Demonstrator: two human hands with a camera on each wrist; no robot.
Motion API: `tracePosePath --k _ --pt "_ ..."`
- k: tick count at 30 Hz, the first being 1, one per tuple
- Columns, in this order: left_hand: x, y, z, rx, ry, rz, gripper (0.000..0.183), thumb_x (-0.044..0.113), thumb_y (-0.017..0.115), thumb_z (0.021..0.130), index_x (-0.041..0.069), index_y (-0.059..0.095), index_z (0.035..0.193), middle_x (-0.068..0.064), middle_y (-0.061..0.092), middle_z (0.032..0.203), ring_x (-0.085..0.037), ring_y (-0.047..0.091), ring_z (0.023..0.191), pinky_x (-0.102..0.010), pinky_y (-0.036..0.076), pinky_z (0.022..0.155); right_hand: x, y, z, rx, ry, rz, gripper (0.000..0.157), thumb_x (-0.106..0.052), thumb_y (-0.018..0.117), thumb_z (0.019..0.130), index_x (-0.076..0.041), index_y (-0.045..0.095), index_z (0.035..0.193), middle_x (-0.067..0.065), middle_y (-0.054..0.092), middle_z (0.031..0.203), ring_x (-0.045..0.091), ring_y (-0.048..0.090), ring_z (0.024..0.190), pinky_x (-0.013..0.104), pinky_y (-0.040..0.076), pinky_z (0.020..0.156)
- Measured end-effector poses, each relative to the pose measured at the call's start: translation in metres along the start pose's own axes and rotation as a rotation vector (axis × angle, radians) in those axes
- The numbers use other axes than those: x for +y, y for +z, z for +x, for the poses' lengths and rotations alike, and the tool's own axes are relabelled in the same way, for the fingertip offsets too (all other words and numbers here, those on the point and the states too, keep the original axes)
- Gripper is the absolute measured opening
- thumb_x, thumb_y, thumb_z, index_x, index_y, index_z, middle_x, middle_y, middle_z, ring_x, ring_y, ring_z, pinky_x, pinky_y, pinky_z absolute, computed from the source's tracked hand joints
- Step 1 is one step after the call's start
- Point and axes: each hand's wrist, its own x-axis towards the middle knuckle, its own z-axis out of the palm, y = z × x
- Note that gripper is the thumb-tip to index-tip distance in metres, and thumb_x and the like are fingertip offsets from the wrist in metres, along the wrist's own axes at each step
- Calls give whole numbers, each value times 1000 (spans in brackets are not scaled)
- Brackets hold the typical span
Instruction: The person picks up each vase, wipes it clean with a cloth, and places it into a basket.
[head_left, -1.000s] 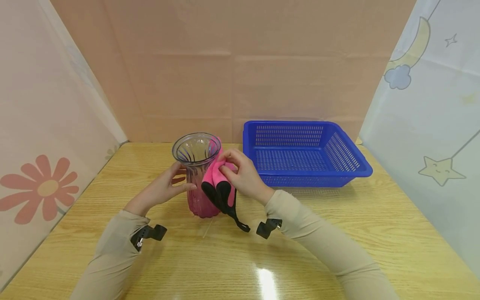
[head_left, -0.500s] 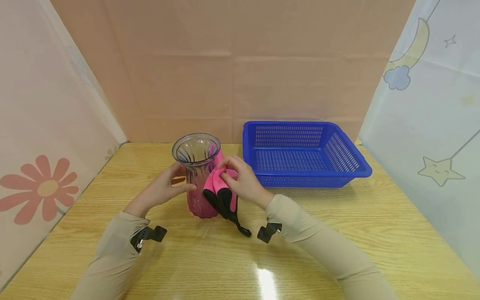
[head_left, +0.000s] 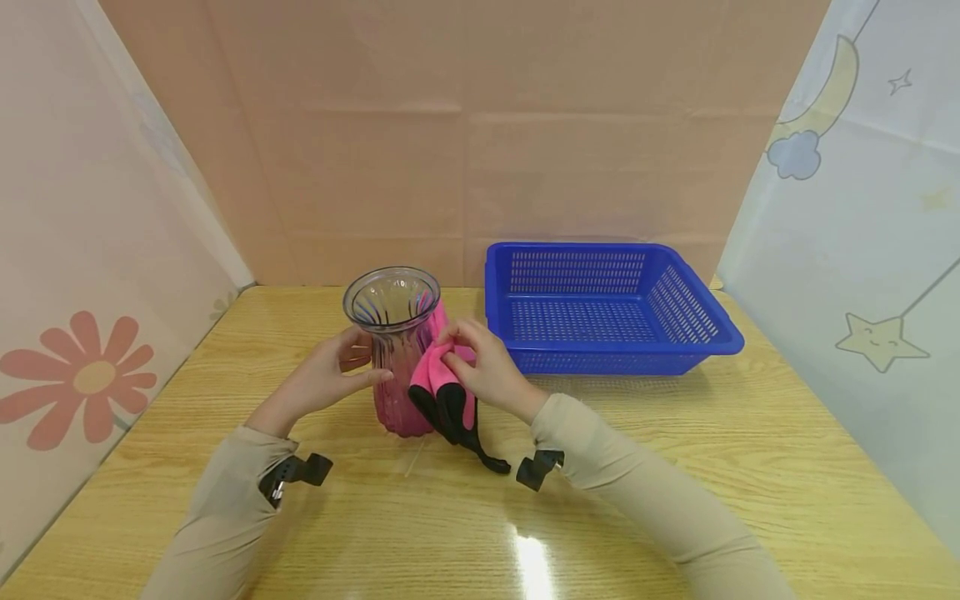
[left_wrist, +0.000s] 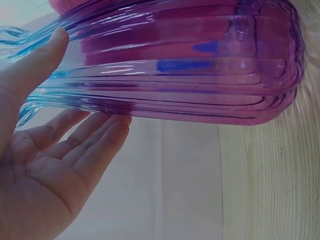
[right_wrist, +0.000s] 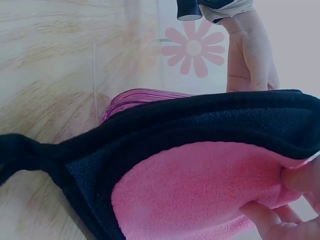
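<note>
A ribbed glass vase [head_left: 397,375], clear at the rim and pink toward the base, stands upright on the table. My left hand [head_left: 333,375] holds its left side, the thumb on the near face and the fingers round behind; the left wrist view shows this hand [left_wrist: 60,165] at the vase's upper body [left_wrist: 190,65]. With thumb and fingers my right hand [head_left: 483,367] pinches a pink cloth [head_left: 433,371] with black edging and a hanging loop, against the vase's right side. In the right wrist view the cloth [right_wrist: 195,185] covers most of the vase.
A blue perforated plastic basket [head_left: 607,342] stands behind and right of my right hand. The wooden table [head_left: 420,533] ends at a plain beige backdrop [head_left: 465,167], with patterned sheets at both sides.
My right hand has slid a little downward along the vase's right side, bringing the cloth and its loop lower. My left hand and the vase have stayed nearly still.
</note>
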Motion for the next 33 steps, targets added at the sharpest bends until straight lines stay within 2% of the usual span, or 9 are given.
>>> tracePosePath --k 8,20,28,33 --pt "-5 0 2 7 -44 -5 53 26 69 84 -5 49 122 -25 56 123 -43 53 119 -51 45 102 2 0 -2 1 -17 -6 10 7 61 83 0 57 89 15 58 94 27 59 101 37 54 93" --pt "-6 2 3 32 -29 -8 57 27 73 81 -3 49 124 -23 58 122 -41 54 119 -50 45 102 1 0 -2 13 -18 -33 11 8 61 82 -1 57 89 15 59 95 26 59 98 38 56 90" --pt "-4 3 4 49 -42 -1 57 28 73 80 -3 50 122 -23 59 120 -41 55 118 -49 45 102 -1 -1 -1 14 -5 -17 9 7 59 83 -1 56 87 15 59 95 28 59 98 44 56 88" --pt "-4 2 4 49 -32 -2 57 28 73 81 -3 50 123 -23 60 120 -40 55 118 -49 45 102 -5 -2 0 25 -20 -39 9 6 60 83 -2 57 86 15 60 93 27 59 97 40 57 86"
